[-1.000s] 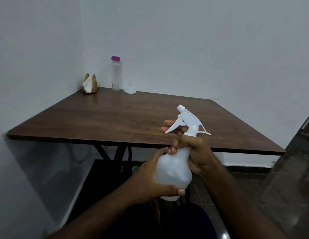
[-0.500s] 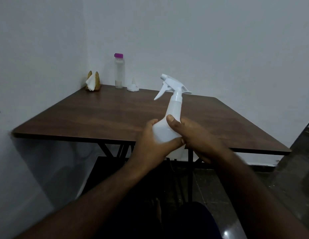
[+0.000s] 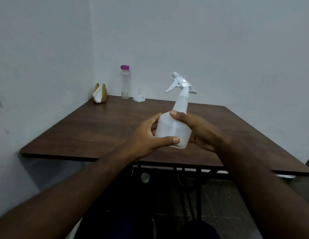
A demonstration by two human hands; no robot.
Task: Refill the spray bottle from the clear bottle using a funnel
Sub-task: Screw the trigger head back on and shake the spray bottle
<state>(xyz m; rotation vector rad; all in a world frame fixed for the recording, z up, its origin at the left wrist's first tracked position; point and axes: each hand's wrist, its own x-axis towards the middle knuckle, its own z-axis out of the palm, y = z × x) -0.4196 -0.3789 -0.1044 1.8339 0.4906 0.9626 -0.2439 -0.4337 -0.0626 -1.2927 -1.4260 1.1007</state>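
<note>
White spray bottle (image 3: 174,130), clasped by left hand (image 3: 145,138) and right hand (image 3: 202,132), trigger head (image 3: 182,84) screwed on above them. Unscrewing it likely comes next.

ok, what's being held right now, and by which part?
The white spray bottle, by its body: left hand round the base, right hand at the shoulder; trigger head untouched.

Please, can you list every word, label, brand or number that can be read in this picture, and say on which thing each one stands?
No text can be read anywhere in this view.
funnel: a small reddish mark on its side, too small to read.
spray bottle: no label or print shows.
clear bottle: no label shows, and its purple cap looks plain.
</note>
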